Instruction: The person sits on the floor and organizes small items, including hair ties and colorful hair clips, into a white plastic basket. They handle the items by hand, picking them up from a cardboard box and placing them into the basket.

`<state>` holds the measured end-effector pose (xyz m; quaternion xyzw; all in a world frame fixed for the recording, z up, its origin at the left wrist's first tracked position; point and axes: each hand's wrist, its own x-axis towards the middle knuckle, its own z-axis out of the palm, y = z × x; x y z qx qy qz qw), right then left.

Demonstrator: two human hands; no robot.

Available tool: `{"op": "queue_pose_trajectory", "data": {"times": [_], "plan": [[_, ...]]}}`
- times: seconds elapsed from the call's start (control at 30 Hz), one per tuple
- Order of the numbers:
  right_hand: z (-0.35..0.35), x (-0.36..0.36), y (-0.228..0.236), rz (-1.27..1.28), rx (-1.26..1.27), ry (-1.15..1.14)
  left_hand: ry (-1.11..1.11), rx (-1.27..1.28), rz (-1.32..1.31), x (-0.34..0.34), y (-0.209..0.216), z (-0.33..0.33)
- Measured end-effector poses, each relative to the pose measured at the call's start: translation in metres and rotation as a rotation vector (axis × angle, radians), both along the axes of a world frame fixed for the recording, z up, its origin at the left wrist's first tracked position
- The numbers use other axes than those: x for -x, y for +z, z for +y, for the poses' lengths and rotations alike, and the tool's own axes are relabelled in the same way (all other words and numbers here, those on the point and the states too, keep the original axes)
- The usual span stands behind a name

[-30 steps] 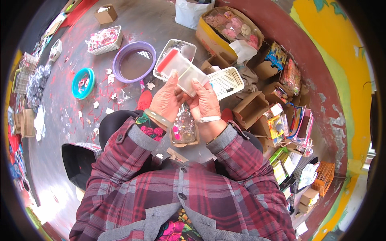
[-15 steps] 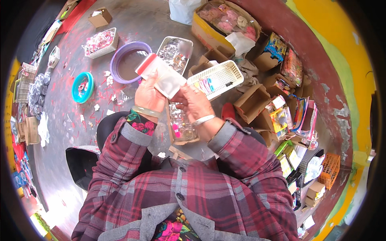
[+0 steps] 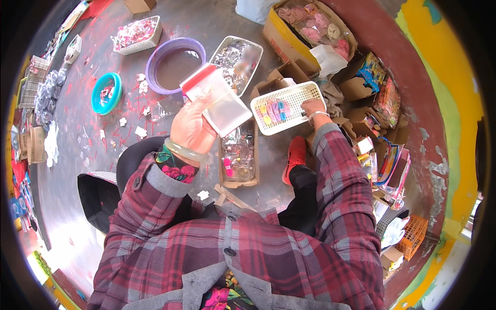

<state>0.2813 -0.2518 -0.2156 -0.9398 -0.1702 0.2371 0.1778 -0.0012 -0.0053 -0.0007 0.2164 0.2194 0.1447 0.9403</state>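
Observation:
My left hand (image 3: pixel 194 129) is closed on a stack of clear zip bags (image 3: pixel 227 109) with a red strip along the top. To its right lies a white perforated basket (image 3: pixel 304 93). My right hand (image 3: pixel 314 106) reaches into the basket's right end, fingers curled down; what they pinch, if anything, is hidden. Several small yellow, pink and blue pieces (image 3: pixel 275 111) lie in a row in the left half of the basket. Below the bags is a cardboard tray (image 3: pixel 240 182) of small packaged items, with a pink piece (image 3: pixel 228 166) at its left side.
Beyond the bags are a purple basin (image 3: pixel 150 70) and a white basket (image 3: pixel 261 51) of small packets. A teal bowl (image 3: pixel 119 93) and a basket of pink-red packets (image 3: pixel 137 35) stand left. Cartons, including a large one (image 3: pixel 281 39), crowd the right. My red shoe (image 3: pixel 295 157) is below the basket.
My right hand has left the bags and moved right into the white basket, covering where a small black item lay. My left hand still holds the bags. The view has shifted slightly.

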Motion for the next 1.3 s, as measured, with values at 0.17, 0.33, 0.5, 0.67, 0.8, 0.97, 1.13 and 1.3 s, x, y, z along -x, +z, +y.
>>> {"op": "queue_pose_trajectory", "data": {"times": [0.17, 0.33, 0.5, 0.67, 0.8, 0.97, 1.13, 1.3], "plan": [[0.038, 0.014, -0.009, -0.15, 0.122, 0.034, -0.023, 0.034, 0.037, -0.001, -0.002, 0.004], [0.071, 0.044, 0.01, -0.167, 0.166, -0.136, -0.051, 0.017, 0.065, 0.001, 0.005, 0.004], [0.062, 0.036, -0.013, -0.159, 0.156, -0.144, -0.076, 0.015, 0.06, -0.001, 0.007, 0.004], [0.059, 0.029, -0.031, -0.186, 0.139, -0.014, -0.083, 0.001, 0.07, -0.001, 0.006, 0.005], [0.061, 0.035, -0.017, -0.165, 0.057, 0.025, -0.093, -0.003, 0.054, 0.001, 0.003, 0.006], [0.03, 0.001, -0.026, 0.227, -0.183, -0.077, -0.126, -0.009, 0.049, -0.002, 0.003, 0.003], [0.027, 0.006, 0.02, 0.571, -0.46, -0.361, -0.107, -0.024, 0.058, 0.0, 0.0, 0.004], [0.013, -0.003, 0.047, 0.732, -0.593, -0.402, -0.122, -0.001, 0.036, -0.001, 0.001, 0.002]]}}
